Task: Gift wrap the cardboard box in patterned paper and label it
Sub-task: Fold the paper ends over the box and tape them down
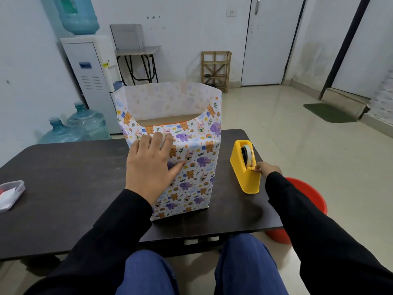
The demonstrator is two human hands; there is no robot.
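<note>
At frame centre the cardboard box [170, 121] stands on the dark table [63, 177], sleeved in patterned paper [197, 167] that rises open above it. The left hand [151, 167] presses flat on the near face, likely pinning the seam. Right of centre, the right hand [268, 168] pinches the tape [247, 155] at the yellow dispenser [244, 177]. A short strip, torn off with the paper held taut, would serve best.

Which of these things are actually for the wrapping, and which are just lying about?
For the job: patterned paper, pressed by the left hand; cardboard box inside it; yellow tape dispenser, its tape pinched by the right hand.

Lying about: plastic tub on the table; red bucket; water bottles; wooden rack; green mat.
</note>
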